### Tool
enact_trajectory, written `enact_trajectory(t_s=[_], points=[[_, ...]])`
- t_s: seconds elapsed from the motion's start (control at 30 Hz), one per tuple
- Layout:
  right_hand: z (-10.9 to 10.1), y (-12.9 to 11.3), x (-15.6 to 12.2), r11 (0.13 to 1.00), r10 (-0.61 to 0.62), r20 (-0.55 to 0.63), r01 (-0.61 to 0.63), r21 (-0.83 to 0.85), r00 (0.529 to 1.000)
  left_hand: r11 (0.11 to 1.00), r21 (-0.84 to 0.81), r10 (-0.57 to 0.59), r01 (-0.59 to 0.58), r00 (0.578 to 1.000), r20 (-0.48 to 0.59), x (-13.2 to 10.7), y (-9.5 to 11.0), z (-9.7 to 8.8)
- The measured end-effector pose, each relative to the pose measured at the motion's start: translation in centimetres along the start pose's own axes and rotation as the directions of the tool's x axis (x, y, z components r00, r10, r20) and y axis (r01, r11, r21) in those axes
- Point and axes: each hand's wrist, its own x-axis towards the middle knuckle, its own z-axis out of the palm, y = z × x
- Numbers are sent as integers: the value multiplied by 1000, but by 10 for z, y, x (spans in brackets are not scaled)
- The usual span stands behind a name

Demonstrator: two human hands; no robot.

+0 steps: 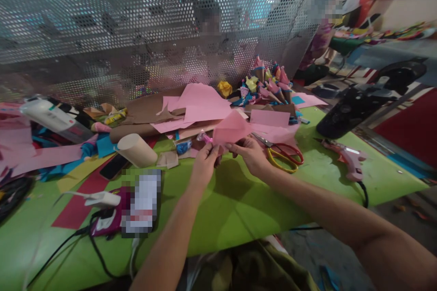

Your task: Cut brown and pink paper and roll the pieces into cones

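Note:
Both hands pinch the lower edge of a curved piece of pink paper [232,126], held a little above the green table. My left hand [207,159] has its fingers closed at the paper's left corner, beside a shiny pink-wrapped item [204,137]. With closed fingers, my right hand [251,154] grips the lower right part of the sheet. Scissors [286,154] with red and yellow handles lie just right of that hand. Behind the held piece, larger pink sheets [201,102] rest on brown paper.
A pink glue gun [351,159] and a black bottle [353,111] are at the right of the green table [239,209]. Left are a cardboard tube [137,150], a phone [143,202] and a power strip with cords [109,218]. Paper cones [273,84] cluster at the back.

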Motion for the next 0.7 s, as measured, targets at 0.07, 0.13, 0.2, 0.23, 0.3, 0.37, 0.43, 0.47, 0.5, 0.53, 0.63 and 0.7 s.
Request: enact_trajectory(t_s=[0.07, 0.13, 0.2, 0.23, 0.3, 0.37, 0.43, 0.47, 0.5, 0.53, 0.63, 0.7], points=[[0, 1, 0, 1000, 15, 26, -14, -11, 1000, 1000, 6, -10, 11, 1000, -18, 0, 2, -1], [-2, 3, 1, 999, 24, 47, -22, -38, 999, 999, 23, -22, 23, 999, -45, 0, 5, -2], [-8, 3, 5, 998, -3, 22, 4, -68, 1000, 996, 91, -2, 10, 996, -93, 0, 9, -5], [-12, 2, 8, 996, -38, -13, 37, -86, 999, 989, 150, 21, -3, 993, -120, 0, 12, -7], [-23, -3, 15, 979, -151, -96, 136, -152, 984, 955, 295, 70, -23, 986, -150, 0, 17, -11], [-33, -11, 22, 921, -298, -103, 258, -291, 949, 907, 421, 90, -28, 987, -129, 0, 21, -14], [-40, -20, 24, 816, -409, 24, 377, -439, 912, 874, 484, 93, -39, 992, -87, -1, 24, -15], [-41, -24, 24, 763, -431, 112, 428, -485, 896, 868, 495, 96, -49, 993, -69, -2, 24, -14], [-41, -27, 22, 719, -433, 196, 469, -512, 880, 863, 501, 99, -61, 994, -49, -2, 24, -14], [-39, -29, 21, 691, -420, 267, 496, -526, 867, 858, 508, 101, -73, 995, -27, -3, 24, -13], [-35, -28, 16, 694, -344, 337, 479, -537, 877, 835, 540, 86, -105, 994, 60, -4, 25, -11], [-33, -26, 16, 751, -283, 299, 405, -521, 911, 839, 530, 78, -123, 991, 106, -5, 26, -12]])
